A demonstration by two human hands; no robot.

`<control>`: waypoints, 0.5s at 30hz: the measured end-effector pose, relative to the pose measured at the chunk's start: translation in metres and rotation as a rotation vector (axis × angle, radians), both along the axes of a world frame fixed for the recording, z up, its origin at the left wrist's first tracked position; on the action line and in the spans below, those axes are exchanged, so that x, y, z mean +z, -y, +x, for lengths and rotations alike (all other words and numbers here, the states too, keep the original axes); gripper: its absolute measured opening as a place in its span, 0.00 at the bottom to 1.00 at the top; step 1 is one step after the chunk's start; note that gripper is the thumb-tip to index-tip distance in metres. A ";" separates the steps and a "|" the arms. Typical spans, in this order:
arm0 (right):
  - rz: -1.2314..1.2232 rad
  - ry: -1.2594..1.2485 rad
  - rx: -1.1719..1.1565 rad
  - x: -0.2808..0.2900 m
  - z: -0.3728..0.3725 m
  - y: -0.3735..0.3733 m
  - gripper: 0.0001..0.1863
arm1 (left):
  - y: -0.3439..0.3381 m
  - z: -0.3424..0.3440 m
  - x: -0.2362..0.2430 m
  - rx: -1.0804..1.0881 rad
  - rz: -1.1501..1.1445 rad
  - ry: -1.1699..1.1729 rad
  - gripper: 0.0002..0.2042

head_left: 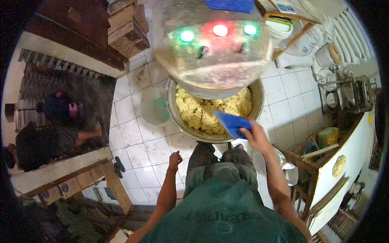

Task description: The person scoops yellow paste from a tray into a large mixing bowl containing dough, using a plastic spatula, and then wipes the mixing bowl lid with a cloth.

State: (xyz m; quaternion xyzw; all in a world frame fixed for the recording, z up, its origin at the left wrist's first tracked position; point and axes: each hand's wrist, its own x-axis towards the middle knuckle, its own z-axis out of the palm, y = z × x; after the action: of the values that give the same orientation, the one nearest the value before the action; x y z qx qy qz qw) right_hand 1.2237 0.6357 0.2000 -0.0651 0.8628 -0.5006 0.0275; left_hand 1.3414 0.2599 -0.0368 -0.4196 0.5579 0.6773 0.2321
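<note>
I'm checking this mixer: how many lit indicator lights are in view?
3, in a row on the mixer: left green light, middle red light, right green light. Others could be hidden on its far side.

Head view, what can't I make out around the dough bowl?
Far rim of the bowl and far part of the dough, head view: hidden by the machine housing.
Bowl's bottom, head view: covered by dough.
Panel details around the red light, head view: lost to glare and blur.
Rest of the blue item, head view: cut off by the top edge.
</note>
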 end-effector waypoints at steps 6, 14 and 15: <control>0.379 0.363 0.319 -0.113 -0.123 0.180 0.15 | 0.066 0.093 -0.007 0.249 -0.040 0.100 0.11; 0.865 0.570 0.975 -0.320 -0.114 0.193 0.19 | 0.050 0.243 -0.003 0.921 0.428 0.259 0.14; 0.926 0.580 1.093 -0.319 -0.096 0.169 0.18 | 0.044 0.266 -0.009 0.923 0.406 0.306 0.14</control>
State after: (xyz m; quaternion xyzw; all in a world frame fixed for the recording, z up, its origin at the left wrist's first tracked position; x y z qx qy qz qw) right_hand 1.1279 0.4670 -0.1187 -0.3299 0.7879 -0.0010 0.5200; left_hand 1.6078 0.2163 -0.0456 -0.6623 0.1323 0.7346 0.0648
